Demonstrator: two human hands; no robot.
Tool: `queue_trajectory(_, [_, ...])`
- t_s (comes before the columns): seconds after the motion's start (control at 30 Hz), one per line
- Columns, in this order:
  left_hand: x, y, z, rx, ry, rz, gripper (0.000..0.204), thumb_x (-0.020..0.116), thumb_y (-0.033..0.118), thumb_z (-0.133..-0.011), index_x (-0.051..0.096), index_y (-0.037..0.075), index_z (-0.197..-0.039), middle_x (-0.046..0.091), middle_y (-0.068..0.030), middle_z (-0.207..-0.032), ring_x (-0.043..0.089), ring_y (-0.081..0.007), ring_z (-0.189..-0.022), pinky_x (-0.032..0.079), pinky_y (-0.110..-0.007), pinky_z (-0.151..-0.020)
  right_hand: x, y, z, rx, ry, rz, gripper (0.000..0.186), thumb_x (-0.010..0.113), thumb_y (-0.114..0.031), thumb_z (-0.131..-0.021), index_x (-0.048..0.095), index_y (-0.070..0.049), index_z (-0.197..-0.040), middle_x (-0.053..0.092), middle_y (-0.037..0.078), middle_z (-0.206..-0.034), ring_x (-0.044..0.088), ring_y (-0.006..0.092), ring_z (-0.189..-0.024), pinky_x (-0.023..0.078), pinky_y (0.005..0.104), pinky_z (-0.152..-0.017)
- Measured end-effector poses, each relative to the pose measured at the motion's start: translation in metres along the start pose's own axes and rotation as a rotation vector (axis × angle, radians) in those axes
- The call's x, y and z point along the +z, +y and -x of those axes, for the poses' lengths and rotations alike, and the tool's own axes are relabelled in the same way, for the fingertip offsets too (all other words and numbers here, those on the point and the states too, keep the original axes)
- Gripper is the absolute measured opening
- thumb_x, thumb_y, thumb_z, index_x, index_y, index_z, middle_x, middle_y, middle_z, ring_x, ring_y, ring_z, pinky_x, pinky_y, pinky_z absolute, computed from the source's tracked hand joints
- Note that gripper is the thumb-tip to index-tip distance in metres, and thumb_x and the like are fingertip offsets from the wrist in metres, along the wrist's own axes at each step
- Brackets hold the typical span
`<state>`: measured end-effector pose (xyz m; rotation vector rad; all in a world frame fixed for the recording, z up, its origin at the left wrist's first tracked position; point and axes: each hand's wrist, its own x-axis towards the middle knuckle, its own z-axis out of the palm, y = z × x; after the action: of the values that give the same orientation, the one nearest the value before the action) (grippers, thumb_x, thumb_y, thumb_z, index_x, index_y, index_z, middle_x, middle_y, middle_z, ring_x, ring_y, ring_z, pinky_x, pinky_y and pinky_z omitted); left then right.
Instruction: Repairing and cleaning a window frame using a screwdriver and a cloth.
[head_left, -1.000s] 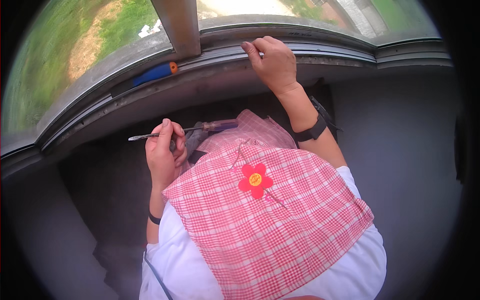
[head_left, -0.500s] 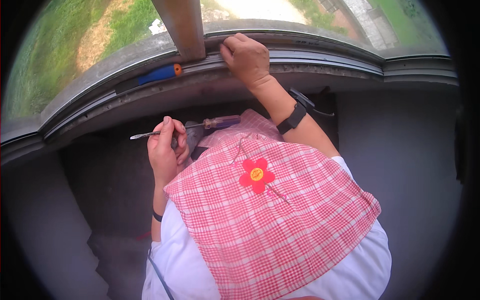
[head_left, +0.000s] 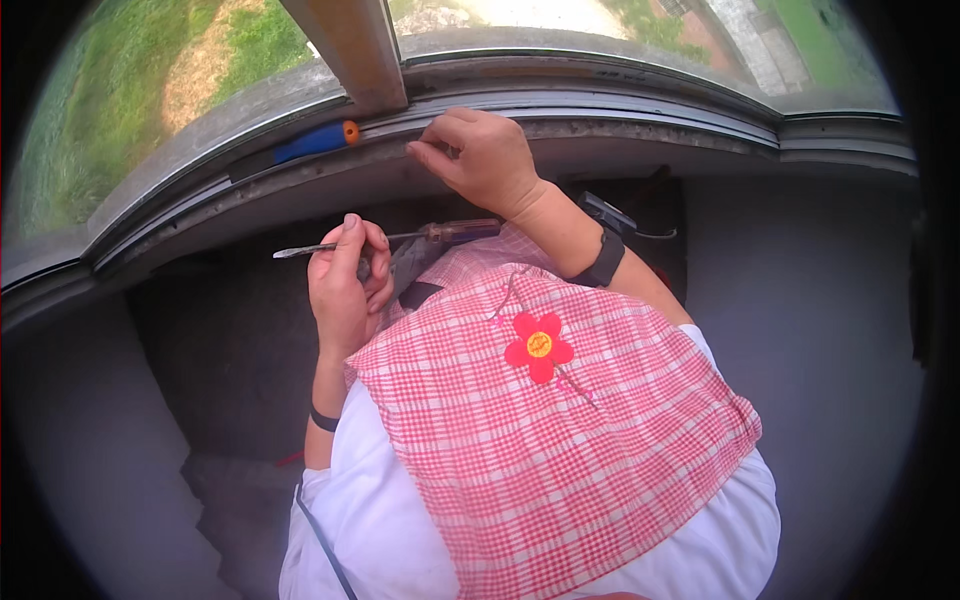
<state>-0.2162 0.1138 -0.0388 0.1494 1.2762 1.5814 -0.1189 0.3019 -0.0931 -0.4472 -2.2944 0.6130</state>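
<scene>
My left hand [head_left: 346, 282] is closed around the metal shaft of a screwdriver [head_left: 465, 231]. Its flat tip points left past my fingers, and the clear purplish handle sticks out to the right above my lap. My right hand [head_left: 484, 160] is over the inner edge of the window sill, in front of the metal window track [head_left: 610, 112]. Its fingers are curled with the thumb close to them; whatever they may pinch is hidden. On the track to the left lies a tool with a blue-and-orange handle [head_left: 315, 142], touched by neither hand.
An upright window frame post [head_left: 365, 60] rises from the track between glass panes. Beneath the sill a dark device with a strap or cord [head_left: 607, 213] sits beyond my right forearm. A red-checked apron [head_left: 600, 440] covers my front, and grass shows outside.
My right hand has come off the window track, back toward me and slightly left, its fingers still curled. My left hand has shifted slightly up and right with the screwdriver.
</scene>
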Motion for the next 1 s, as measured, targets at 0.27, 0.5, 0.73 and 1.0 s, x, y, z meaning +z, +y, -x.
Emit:
queue_trajectory(0.27, [0.008,-0.004,-0.003,-0.019,-0.016,-0.016,0.034,0.043,0.026,-0.104,0.054,0.003,-0.082,0.047,-0.0017,-0.060,0.030,-0.0037,-0.041,0.024,-0.019,-0.036,-0.005,0.041,-0.009,0.179,0.166,0.227,0.020,0.071,-0.025,-0.081,0.067,-0.009,-0.092,0.063,0.008,-0.083,0.064,0.0283,-0.077,0.051,0.0377,-0.068])
queue_trajectory(0.5, [0.027,-0.017,-0.009,-0.029,0.017,-0.059,0.033,0.044,0.026,-0.103,0.054,0.003,-0.081,0.046,-0.0011,-0.060,0.028,-0.0035,-0.042,0.023,-0.019,-0.036,-0.005,0.074,0.001,0.194,0.179,0.396,0.018,0.072,-0.027,-0.080,0.065,-0.011,-0.086,0.063,0.006,-0.083,0.064,0.0276,-0.075,0.051,0.0369,-0.065])
queue_trajectory(0.73, [0.041,-0.027,-0.013,-0.026,0.028,-0.082,0.034,0.044,0.026,-0.103,0.053,0.003,-0.080,0.045,-0.0011,-0.059,0.027,-0.0032,-0.042,0.023,-0.019,-0.036,-0.009,0.099,0.014,0.225,0.231,0.407,0.011,0.067,-0.019,-0.079,0.060,-0.010,-0.078,0.060,0.007,-0.079,0.063,0.0280,-0.074,0.051,0.0388,-0.065])
queue_trajectory(1.0, [0.046,-0.028,-0.013,-0.034,0.033,-0.125,0.035,0.042,0.030,-0.104,0.051,0.007,-0.080,0.043,0.0014,-0.058,0.026,-0.0028,-0.040,0.024,-0.018,-0.036,-0.029,0.107,0.014,0.286,0.188,0.126,0.012,0.067,-0.021,-0.079,0.065,-0.010,-0.083,0.063,0.006,-0.087,0.063,0.0297,-0.078,0.051,0.0395,-0.068])
